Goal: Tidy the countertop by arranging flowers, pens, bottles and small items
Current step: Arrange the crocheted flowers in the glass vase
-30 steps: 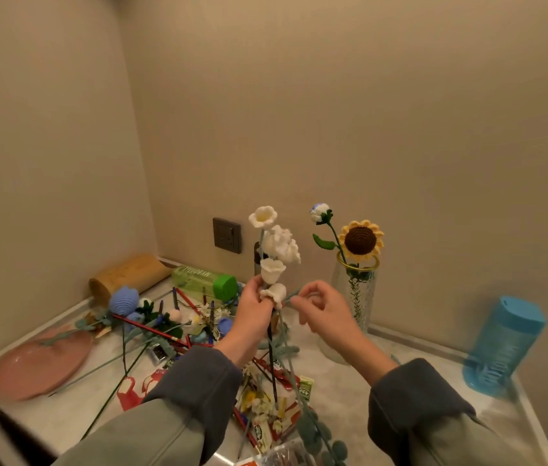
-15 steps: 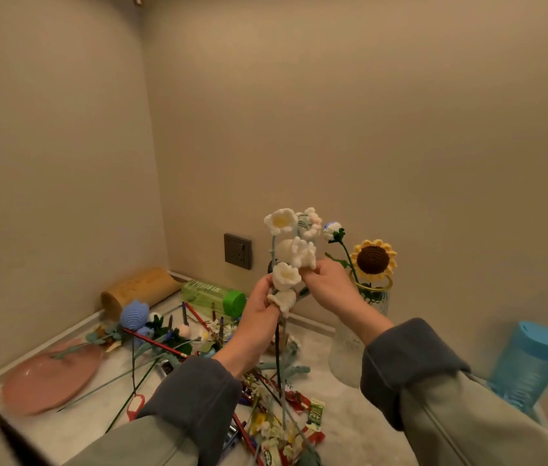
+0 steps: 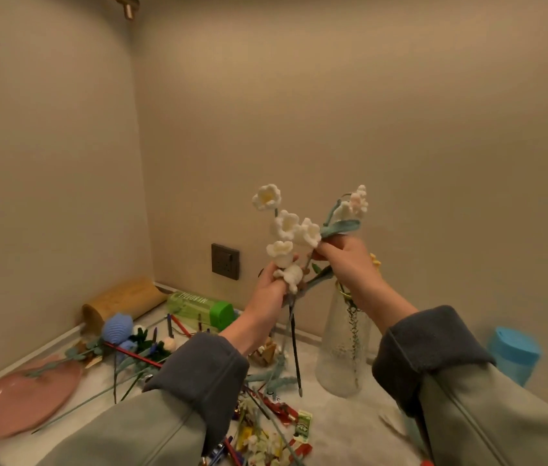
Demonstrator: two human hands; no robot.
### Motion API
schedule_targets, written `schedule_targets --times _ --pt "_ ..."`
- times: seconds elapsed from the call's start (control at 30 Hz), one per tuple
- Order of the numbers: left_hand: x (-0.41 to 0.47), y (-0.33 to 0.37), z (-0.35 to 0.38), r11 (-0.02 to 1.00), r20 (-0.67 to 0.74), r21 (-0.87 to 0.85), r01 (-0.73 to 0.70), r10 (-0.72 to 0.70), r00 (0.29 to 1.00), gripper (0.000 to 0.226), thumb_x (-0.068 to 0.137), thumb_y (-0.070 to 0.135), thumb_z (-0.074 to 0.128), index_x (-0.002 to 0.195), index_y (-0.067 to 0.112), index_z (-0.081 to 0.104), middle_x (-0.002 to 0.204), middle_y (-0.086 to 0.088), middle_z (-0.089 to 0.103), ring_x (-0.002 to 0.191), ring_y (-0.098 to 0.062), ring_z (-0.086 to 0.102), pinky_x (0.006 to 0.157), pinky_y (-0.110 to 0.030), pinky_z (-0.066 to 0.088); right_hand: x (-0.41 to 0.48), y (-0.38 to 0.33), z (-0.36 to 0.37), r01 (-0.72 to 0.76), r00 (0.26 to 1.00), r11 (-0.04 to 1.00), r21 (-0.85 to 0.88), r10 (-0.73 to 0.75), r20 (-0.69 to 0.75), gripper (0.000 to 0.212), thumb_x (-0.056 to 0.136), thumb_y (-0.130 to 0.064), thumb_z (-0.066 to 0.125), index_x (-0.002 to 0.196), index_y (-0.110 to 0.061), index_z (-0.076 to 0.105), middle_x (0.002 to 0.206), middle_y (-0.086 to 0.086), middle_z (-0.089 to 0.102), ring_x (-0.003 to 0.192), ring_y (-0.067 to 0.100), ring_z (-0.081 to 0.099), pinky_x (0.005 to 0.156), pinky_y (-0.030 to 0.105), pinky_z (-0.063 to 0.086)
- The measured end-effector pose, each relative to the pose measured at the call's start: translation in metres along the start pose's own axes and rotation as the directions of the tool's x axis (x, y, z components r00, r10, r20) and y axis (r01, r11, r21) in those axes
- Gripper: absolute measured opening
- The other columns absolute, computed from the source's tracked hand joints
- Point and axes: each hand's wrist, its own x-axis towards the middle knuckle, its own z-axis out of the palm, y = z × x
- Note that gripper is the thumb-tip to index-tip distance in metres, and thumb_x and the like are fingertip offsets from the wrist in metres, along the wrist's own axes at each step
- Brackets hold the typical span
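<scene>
The white flowers (image 3: 286, 230) are soft, knobbly yarn, and so is the pale sprig (image 3: 356, 203) with its fuzzy blue-green leaf. The blue flower (image 3: 117, 327) at the far left is ribbed yarn too. The vase (image 3: 336, 348) is clear glass with a bumpy skin. The green bottle (image 3: 198, 302) and the blue cup (image 3: 514, 354) are see-through plastic. The tube (image 3: 124, 297) looks like smooth wood. The pink plate (image 3: 13, 405) is smooth and dull. The sleeves (image 3: 205, 368) are thick cloth. The surface (image 3: 339, 428) looks like pale, matt stone.
</scene>
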Motion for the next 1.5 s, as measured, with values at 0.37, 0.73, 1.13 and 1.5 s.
schedule_targets --times 0.37,0.73,1.13,1.5 --pt "0.035 0.015 0.056 0.983 0.046 0.119 -0.141 0.137 0.99 0.019 0.099 0.021 0.052 0.106 0.038 0.056 0.117 -0.002 0.062 0.113 -0.025 0.058 0.102 -0.046 0.046 0.0 -0.026 -0.083 0.147 0.921 0.975 -0.166 -0.196 -0.337 0.018 0.098 -0.015 0.051 0.105 -0.014 0.068 0.076 -0.002 0.063 0.066 0.014 0.063 0.074 0.041 0.058" --pt "0.066 0.026 0.085 0.958 -0.042 0.039 -0.284 0.286 0.957 0.036 0.096 0.007 0.054 0.131 0.016 0.051 0.118 0.0 0.064 0.103 -0.007 0.059 0.089 -0.025 0.047 0.017 -0.036 -0.104 0.308 0.776 0.944 -0.117 -0.321 -0.543 0.012 0.098 -0.015 0.054 0.1 -0.013 0.066 0.077 -0.003 0.065 0.077 0.023 0.07 0.071 0.052 0.059" --pt "0.085 -0.013 0.07 0.959 0.073 0.188 -0.212 0.201 0.977 0.036 0.098 0.024 0.054 0.131 0.031 0.04 0.129 0.01 0.054 0.122 -0.009 0.052 0.099 -0.028 0.044 0.039 0.017 -0.096 0.246 0.822 0.965 -0.09 -0.256 -0.508 0.018 0.098 -0.017 0.054 0.088 -0.029 0.062 0.078 -0.006 0.065 0.08 0.019 0.07 0.08 0.052 0.057" --pt "0.056 -0.074 0.057 0.915 -0.212 0.379 -0.135 0.228 0.95 0.014 0.094 0.018 0.059 0.104 0.029 0.058 0.103 0.005 0.059 0.093 -0.001 0.056 0.072 -0.012 0.042 0.019 0.101 -0.082 0.006 0.875 1.0 0.014 0.001 -0.484 0.014 0.097 -0.023 0.055 0.086 -0.028 0.062 0.087 0.004 0.069 0.083 0.024 0.069 0.078 0.055 0.057"
